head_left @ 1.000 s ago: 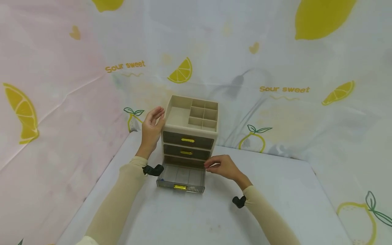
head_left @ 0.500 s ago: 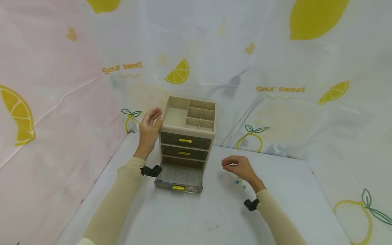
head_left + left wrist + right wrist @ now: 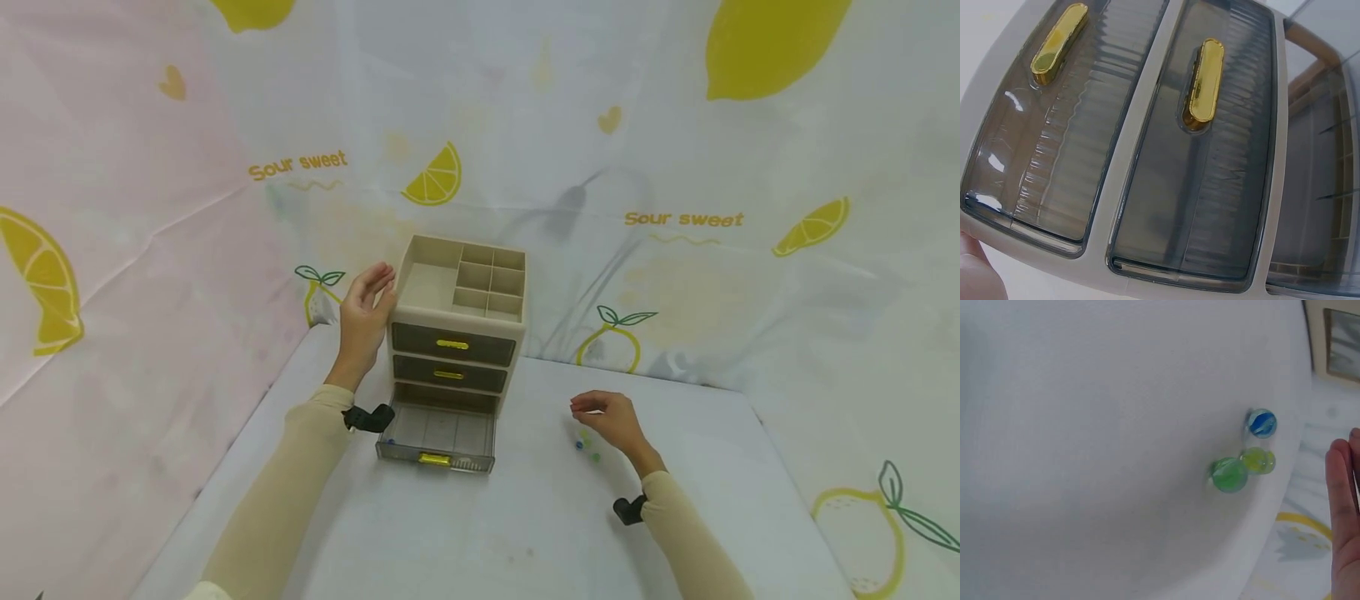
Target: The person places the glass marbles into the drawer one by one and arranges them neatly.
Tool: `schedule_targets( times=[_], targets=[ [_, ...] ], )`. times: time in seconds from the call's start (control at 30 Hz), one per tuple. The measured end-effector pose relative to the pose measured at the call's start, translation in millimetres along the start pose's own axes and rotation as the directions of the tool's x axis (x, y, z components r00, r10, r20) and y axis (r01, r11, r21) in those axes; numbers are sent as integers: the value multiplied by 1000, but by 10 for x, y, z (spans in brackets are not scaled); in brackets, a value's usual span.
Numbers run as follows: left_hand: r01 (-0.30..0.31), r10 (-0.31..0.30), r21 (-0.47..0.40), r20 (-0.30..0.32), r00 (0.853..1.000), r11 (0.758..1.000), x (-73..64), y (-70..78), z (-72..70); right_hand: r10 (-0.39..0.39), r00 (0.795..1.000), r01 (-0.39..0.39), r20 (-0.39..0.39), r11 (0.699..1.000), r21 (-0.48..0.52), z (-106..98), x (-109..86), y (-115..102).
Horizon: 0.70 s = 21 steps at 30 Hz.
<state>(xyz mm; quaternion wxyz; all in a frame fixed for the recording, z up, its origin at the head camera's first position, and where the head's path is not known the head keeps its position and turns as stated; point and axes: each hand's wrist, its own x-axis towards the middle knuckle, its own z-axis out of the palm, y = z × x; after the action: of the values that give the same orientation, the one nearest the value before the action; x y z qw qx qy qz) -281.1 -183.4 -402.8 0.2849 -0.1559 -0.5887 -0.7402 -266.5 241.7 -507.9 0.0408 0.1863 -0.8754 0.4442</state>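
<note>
The drawer box [image 3: 457, 319] stands upright on the white desk [image 3: 420, 542], w/ its bottom drawer [image 3: 401, 455] pulled out & the 2 drawers above pushed in. The left grip [image 3: 366, 308] rests on the left side of the box, fingers loose, not clenched. The right grip [image 3: 609, 418] hangs above the desk near the marbles [image 3: 1229, 474], fingers nearly straight & close together, w/ nothing seen in it

The marbles lie in a small bunch on the desk, right of the box: a blue one, a green one & a yellow-green one, maybe w/ another yellow-green one partly hidden. A tiny blue thing [image 3: 390, 442] sits in the front left corner of the bottom drawer, prob a marble too, but too small to be sure

The marbles look like glass: hard, smooth, light, prob slippery & quick to roll off. Best to pinch each one round its middle, thumb & fingertips, nice & soft. The box looks like stiff plastic, prob light, so hold it by its side walls. The see-thru drawers might crack if yanked, so use the gold handles [image 3: 452, 344]

Writing: "Sour sweet" in orange, 2x, on the lemon cloth [image 3: 495, 83] behind. No brand can be read on the box
</note>
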Motion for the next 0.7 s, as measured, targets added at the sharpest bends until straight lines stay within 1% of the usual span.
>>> schedule_targets(
  times=[0.1,0.23,0.4,0.57,0.7],
  targets=[
    [-5,5,6,-4,1000,1000,-1,-37,-8,40,999,-40,3,999,-37,3,-22,42],
    [-10,10,9,-3,1000,1000,-3,-42,-8,76,997,-76,-5,991,-108,20,-38,75],
    [-9,9,5,-2,1000,1000,-6,-34,-3,90,996,-92,-23,981,-171,39,-56,91],
    [-10,10,14,-1,1000,1000,-3,-37,-4,106,994,-110,-30,976,-188,45,-67,93],
    [-12,12,12,-1,1000,1000,-4,-42,-10,148,989,-148,-16,971,-190,61,-71,107]
  ],
)
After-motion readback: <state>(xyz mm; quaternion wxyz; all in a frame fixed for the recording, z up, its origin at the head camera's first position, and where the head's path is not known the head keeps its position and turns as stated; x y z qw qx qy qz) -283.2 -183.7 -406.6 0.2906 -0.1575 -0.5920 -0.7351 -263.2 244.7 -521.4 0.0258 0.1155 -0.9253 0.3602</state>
